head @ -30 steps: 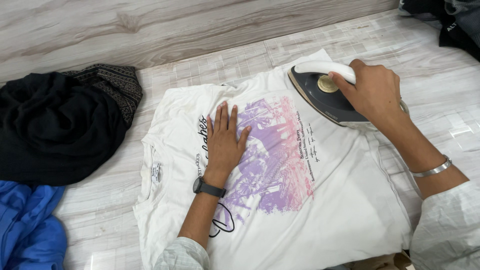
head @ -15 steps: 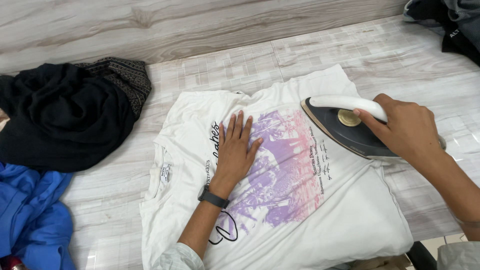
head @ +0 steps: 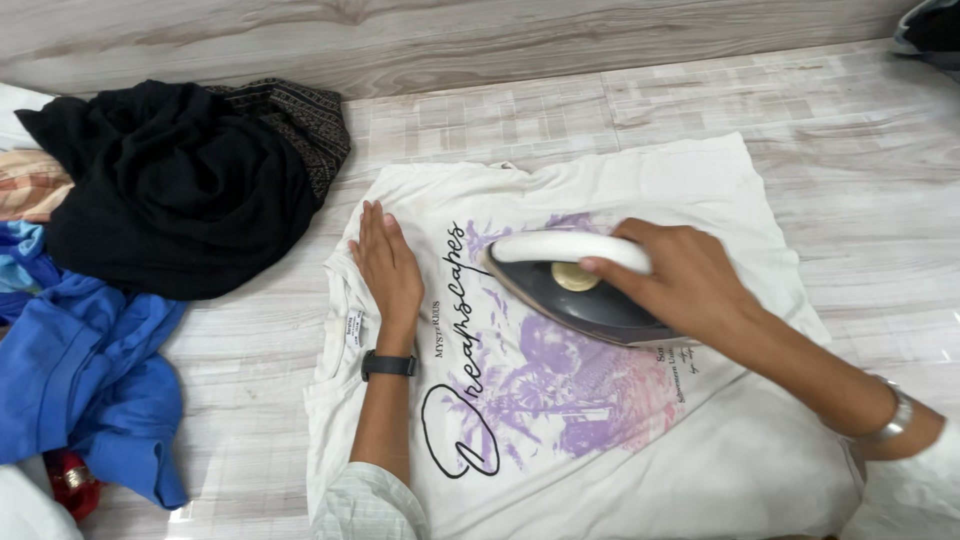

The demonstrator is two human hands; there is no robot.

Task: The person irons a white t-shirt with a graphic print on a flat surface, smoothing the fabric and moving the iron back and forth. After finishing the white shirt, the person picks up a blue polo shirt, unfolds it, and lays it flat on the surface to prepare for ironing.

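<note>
Head cam, looking straight down: a white tee (head: 640, 440) with a purple and pink print lies flat on a pale wood-look table (head: 860, 230), collar end toward the left. The left hand (head: 388, 262) is laid flat on the shirt near the collar, palm down, fingers straight and held together, with a black watch (head: 388, 365) on that wrist. The right hand (head: 690, 285) is wrapped tight around the white handle of a dark iron (head: 575, 300), which sits soleplate down right on the print, nose pointing left toward the other hand. There's a silver bangle (head: 888, 422) on the right wrist. Off to the left, a heap of black cloth (head: 170, 190) sits on the table, well apart from the tee, with blue cloth (head: 80, 380) just below it.
</note>
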